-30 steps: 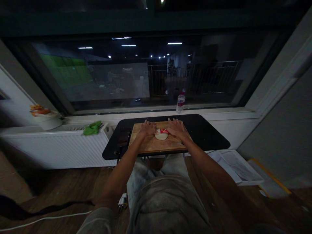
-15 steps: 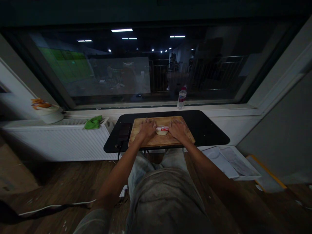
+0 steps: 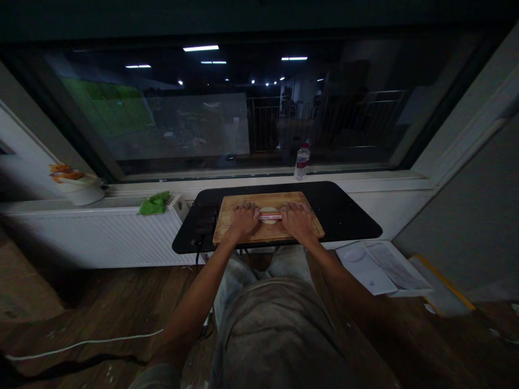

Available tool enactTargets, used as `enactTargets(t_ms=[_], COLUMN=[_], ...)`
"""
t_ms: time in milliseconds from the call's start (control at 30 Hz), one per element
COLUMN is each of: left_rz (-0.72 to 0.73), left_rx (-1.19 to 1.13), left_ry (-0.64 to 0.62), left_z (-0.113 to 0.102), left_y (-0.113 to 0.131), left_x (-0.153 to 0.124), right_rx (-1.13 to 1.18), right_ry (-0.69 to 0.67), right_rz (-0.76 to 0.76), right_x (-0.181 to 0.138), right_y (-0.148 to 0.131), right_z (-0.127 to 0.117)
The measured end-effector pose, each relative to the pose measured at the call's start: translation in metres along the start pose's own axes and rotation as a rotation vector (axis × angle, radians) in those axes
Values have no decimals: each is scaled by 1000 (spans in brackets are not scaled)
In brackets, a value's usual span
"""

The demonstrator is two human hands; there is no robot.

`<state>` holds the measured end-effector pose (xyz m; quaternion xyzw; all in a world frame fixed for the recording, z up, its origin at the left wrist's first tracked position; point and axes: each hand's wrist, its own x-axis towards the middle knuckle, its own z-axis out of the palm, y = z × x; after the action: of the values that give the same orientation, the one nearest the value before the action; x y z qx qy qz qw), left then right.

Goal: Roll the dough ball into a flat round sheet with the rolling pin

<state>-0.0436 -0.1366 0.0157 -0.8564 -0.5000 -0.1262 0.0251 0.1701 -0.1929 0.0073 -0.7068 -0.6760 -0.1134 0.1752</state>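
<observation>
A slim rolling pin (image 3: 270, 217) with a red-and-white printed wrap lies across a pale, flat round of dough (image 3: 268, 210). Both rest on a wooden cutting board (image 3: 270, 235). My left hand (image 3: 244, 219) presses on the pin's left end, fingers stretched forward over the board. On the right end lies my right hand (image 3: 297, 219), its fingers likewise extended and slightly apart. The palms hide both ends of the pin. Dough shows in front of and behind the pin's middle.
The board stands on a small black table (image 3: 348, 216) with a dark power strip (image 3: 206, 219) at its left. A water bottle (image 3: 302, 161) stands on the windowsill. A green cloth (image 3: 154, 203) and a white tub (image 3: 81, 190) sit on the radiator. An open white box (image 3: 381, 267) is at right.
The pin has turned under my palms and come slightly toward me, so more dough shows beyond it. My hands have moved slightly nearer with it.
</observation>
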Motion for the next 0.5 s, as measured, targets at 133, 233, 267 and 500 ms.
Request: enactTargets(t_ms=[133,233,267,500], left_rz=[-15,5,5,8], left_rx=[-5,-6,-7,-2], left_ry=[19,27,28,37], left_z=[0,1,1,4], left_y=[1,2,2,1], left_x=[-4,-7,-7,-10], right_rx=[1,22,27,38], right_ry=[11,34,43,61], right_rz=[3,-10,-14,-33], right_x=[-5,-7,-8,-12], right_y=[2,4,5,7], right_z=[1,4,5,9])
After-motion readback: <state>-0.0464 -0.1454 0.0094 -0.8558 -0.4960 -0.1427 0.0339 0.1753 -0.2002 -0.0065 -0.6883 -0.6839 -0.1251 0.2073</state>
